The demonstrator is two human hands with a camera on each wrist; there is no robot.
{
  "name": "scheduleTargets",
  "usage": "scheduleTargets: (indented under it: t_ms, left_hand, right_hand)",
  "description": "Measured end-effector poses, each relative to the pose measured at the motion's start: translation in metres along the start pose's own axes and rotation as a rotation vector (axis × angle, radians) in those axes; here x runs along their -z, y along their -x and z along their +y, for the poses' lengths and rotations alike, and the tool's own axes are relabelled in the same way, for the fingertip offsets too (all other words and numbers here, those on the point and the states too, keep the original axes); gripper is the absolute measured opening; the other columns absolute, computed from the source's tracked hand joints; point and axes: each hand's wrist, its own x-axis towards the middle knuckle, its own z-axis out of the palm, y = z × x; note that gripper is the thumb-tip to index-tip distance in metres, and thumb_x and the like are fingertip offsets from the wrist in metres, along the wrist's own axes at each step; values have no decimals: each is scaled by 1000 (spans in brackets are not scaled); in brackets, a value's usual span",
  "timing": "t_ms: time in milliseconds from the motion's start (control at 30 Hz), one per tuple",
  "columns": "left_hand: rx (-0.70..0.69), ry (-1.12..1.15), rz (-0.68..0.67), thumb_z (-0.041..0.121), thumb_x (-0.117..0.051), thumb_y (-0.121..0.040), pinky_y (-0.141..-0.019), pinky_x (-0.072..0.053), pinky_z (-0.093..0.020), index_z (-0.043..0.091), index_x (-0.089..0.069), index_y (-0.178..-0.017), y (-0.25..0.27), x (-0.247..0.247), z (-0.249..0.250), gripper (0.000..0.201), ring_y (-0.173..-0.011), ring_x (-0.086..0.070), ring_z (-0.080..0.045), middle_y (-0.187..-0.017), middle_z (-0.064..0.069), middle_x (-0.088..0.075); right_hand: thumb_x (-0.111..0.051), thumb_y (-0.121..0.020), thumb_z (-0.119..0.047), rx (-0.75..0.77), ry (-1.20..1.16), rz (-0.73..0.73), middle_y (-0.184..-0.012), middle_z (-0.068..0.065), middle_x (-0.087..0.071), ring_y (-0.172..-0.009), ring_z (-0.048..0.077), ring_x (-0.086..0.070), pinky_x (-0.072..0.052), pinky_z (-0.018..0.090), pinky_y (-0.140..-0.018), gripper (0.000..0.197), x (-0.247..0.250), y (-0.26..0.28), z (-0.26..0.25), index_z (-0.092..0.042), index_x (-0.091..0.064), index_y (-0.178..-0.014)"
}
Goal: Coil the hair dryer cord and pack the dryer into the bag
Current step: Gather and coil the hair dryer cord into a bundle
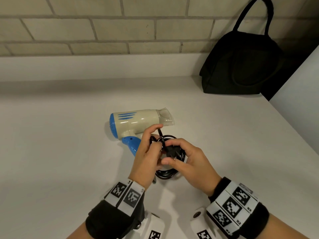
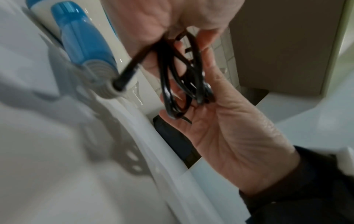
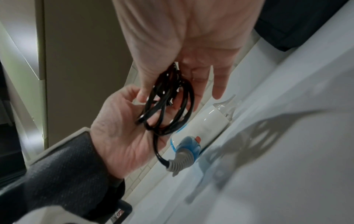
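The cream and blue hair dryer (image 1: 138, 123) lies on its side on the white counter (image 1: 60, 152), nozzle to the right. Its black cord (image 1: 170, 173) is gathered into a small coil just in front of it, lifted between both hands. My left hand (image 1: 151, 144) pinches strands at the coil's top left. My right hand (image 1: 183, 150) curls round the coil's right side, where the black plug (image 1: 172, 150) sits. The wrist views show the loops of the cord (image 2: 172, 78) (image 3: 168, 106) bunched between the two palms. The black bag (image 1: 241, 66) stands at the back right against the wall.
A tiled wall (image 1: 120, 31) with a low white ledge (image 1: 95, 66) runs along the back of the counter. A pale panel (image 1: 300, 87) rises at the right, beside the bag. The grey strain relief (image 2: 103, 80) joins the cord to the blue handle (image 2: 82, 40).
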Motion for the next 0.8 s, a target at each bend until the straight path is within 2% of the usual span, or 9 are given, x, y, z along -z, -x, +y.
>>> scheduleTargets:
  t_ms: [133,200,233,333,400,500,667,733,800]
  left_hand:
    - [-18,-54,-76,-1,-53,-82,-40,-37,-11,37,-47,-107,0,2,1,46,-47,-50,1,-87,2,-45]
    - [-13,-79,-111,14,-62,-78,-41,-42,-20,39,-46,-109,-2,4,3,43,-52,-54,3,-94,4,-44]
    - [-14,-98,-125,23,-64,-73,-45,-45,-14,38,-45,-111,-3,5,4,45,-56,-57,4,-97,4,-45]
    - [-26,-124,-106,15,-64,-74,-57,-48,-9,30,-46,-109,-7,6,-1,42,-66,-65,2,-102,-2,-50]
    - [-23,-143,-80,8,-67,-74,-60,-51,-12,27,-48,-99,-8,6,-6,37,-69,-66,-3,-99,-5,-56]
    - [-13,-138,-69,7,-67,-74,-57,-52,-14,22,-46,-89,-7,3,-10,30,-56,-59,1,-78,3,-55]
    - [-54,-118,-88,18,-62,-78,-42,-41,-14,37,-48,-101,-7,0,-8,33,-47,-52,1,-83,4,-49]
    - [-65,-112,-95,30,-58,-75,-40,-38,-15,38,-49,-102,-9,0,-7,30,-44,-47,-1,-76,13,-54]
    - [-100,-171,-80,26,-55,-81,-40,-40,-17,39,-49,-100,-11,0,-8,23,-43,-44,-3,-73,16,-56]
  right_hand:
    - [-59,-75,-27,31,-17,10,-85,-32,-64,-81,-4,-60,-45,10,-77,20,1,-1,5,-38,-54,-91]
    - [-55,-78,-25,34,-80,28,-84,-27,-66,-81,-2,-61,-47,13,-77,17,2,-1,8,-34,-55,-93]
    - [-53,-79,-24,31,-122,39,-82,-23,-67,-78,0,-61,-48,14,-75,16,2,0,9,-31,-55,-93]
    - [-48,-81,-20,31,-217,56,-77,-10,-68,-73,2,-61,-49,14,-72,16,5,1,11,-22,-57,-93]
    - [-49,-82,-26,37,-240,32,-79,-13,-70,-77,1,-62,-48,13,-74,14,6,2,11,-21,-58,-92]
    - [-50,-77,-42,40,-229,9,-84,-19,-68,-80,0,-62,-48,13,-76,26,5,2,10,-23,-57,-92]
    - [-46,-77,-44,41,-161,19,-85,-18,-68,-83,3,-63,-47,14,-79,26,9,2,9,-27,-55,-94]
    - [-49,-76,-55,60,-63,58,-88,-16,-68,-90,5,-62,-46,18,-83,27,9,4,8,-35,-55,-94]
    - [-41,-75,-69,114,138,161,-104,-22,-60,-104,4,-54,-41,19,-92,37,11,6,8,-41,-55,-94]
